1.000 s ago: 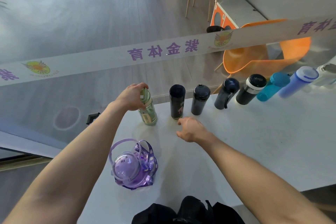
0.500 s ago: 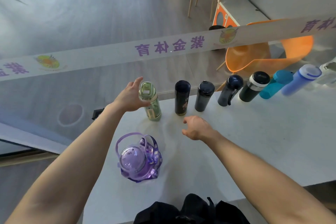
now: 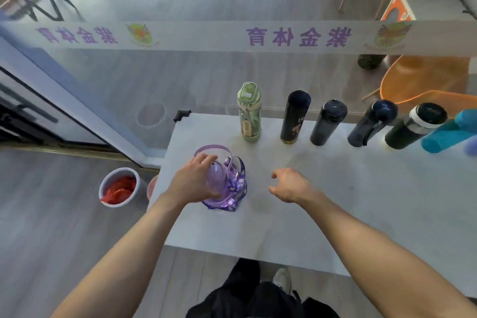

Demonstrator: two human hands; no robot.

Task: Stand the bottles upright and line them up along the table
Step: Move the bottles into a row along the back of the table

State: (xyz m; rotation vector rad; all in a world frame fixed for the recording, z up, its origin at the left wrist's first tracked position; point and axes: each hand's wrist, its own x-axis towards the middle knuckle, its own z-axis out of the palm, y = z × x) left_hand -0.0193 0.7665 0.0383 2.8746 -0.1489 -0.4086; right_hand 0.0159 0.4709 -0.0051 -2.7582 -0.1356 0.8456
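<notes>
Six bottles at least stand in a row along the far edge of the table (image 3: 335, 201), from the green bottle (image 3: 249, 113) at its left end to the teal bottle (image 3: 449, 133) by the frame's right edge; that is the line you are building. The purple bottle (image 3: 229, 186) sits apart, nearer you and close to the table's left edge, upright, so I judge it next for the row. Your left hand (image 3: 193, 181) reaches down from above, fingers curled over its top. Your right hand (image 3: 289, 184) hovers beside it, fingers loosely curled, holding nothing.
</notes>
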